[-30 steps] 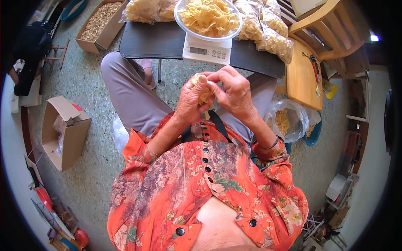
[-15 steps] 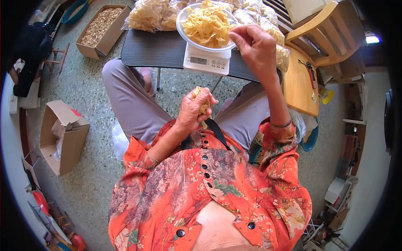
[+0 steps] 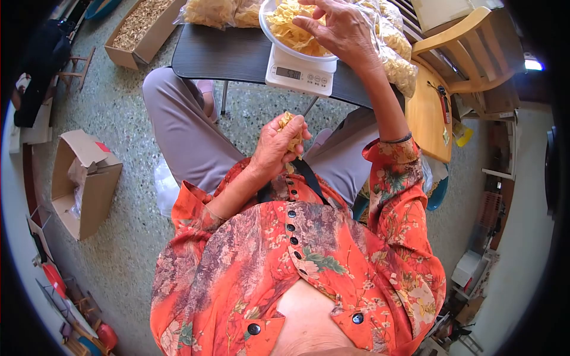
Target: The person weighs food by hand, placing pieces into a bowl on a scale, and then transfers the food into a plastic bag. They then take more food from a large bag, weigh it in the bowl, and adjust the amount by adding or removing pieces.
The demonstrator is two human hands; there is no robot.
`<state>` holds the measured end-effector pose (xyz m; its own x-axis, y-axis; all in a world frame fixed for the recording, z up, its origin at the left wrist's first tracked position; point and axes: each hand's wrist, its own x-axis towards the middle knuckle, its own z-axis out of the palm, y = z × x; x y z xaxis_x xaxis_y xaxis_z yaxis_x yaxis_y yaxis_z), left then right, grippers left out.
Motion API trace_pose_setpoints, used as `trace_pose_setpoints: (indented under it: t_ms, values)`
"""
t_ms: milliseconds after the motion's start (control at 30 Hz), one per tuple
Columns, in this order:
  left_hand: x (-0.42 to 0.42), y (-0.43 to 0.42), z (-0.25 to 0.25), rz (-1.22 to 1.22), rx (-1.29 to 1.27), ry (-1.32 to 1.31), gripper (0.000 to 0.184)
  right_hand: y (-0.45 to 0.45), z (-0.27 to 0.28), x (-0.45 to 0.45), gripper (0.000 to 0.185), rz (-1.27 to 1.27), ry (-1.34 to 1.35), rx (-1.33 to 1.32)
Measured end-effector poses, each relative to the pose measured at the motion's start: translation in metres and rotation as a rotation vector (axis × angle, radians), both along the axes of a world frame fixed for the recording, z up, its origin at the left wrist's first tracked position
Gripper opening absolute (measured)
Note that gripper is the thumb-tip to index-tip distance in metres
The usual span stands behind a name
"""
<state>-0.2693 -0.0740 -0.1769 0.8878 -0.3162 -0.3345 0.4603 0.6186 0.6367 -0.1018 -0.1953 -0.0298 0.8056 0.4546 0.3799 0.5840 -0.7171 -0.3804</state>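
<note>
Pale yellow dried flakes fill a white bowl [image 3: 268,25] on a white digital scale [image 3: 300,76], whose display is lit. The scale stands near the front edge of a dark folding table [image 3: 219,56]. Over the right side of the bowl is my right hand [image 3: 344,32], its fingers spread and nothing seen in them. My left hand [image 3: 278,142] is closed around a clump of yellow flakes [image 3: 291,127] above my lap. Clear bags of similar flakes [image 3: 211,12] lie on the table to both sides of the bowl.
A wooden chair [image 3: 427,118] with pliers-like tools on its seat is at the right. On the floor at the left are an open cardboard box [image 3: 98,190] and a long box [image 3: 142,50] of brown pieces. A blue basin [image 3: 438,193] sits below the chair.
My right hand has left my left hand, moved up to the bowl, and its fingers have opened over it. My left hand still grips its clump near my lap.
</note>
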Motion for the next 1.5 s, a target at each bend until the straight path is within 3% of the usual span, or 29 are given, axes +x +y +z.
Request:
trace_pose_setpoints:
  t_ms: [133, 300, 433, 500, 533, 1233, 1500]
  values:
    - [0.000, 0.001, -0.001, -0.001, 0.001, 0.003, 0.023, -0.001, -0.008, 0.005, 0.031, 0.003, 0.012, 0.075]
    - [0.001, 0.000, -0.003, -0.008, -0.003, 0.000, 0.023, -0.001, -0.003, -0.003, 0.021, -0.056, 0.233, 0.305]
    - [0.000, -0.001, -0.002, -0.020, 0.014, 0.016, 0.024, -0.007, -0.001, -0.002, 0.019, -0.029, 0.068, 0.306]
    - [0.003, -0.001, -0.002, -0.026, 0.021, 0.014, 0.024, -0.011, 0.001, -0.002, 0.019, -0.070, 0.068, 0.402]
    - [0.002, -0.001, -0.003, -0.022, 0.009, 0.006, 0.024, -0.015, -0.006, 0.004, 0.020, -0.022, 0.220, 0.629]
    - [0.006, -0.001, -0.008, 0.072, -0.058, -0.025, 0.012, -0.042, -0.024, -0.037, 0.023, -0.088, 0.274, 0.847]
    - [0.006, 0.000, -0.008, 0.070, -0.082, -0.010, 0.026, -0.038, -0.031, -0.061, 0.021, 0.023, 0.213, 0.792]
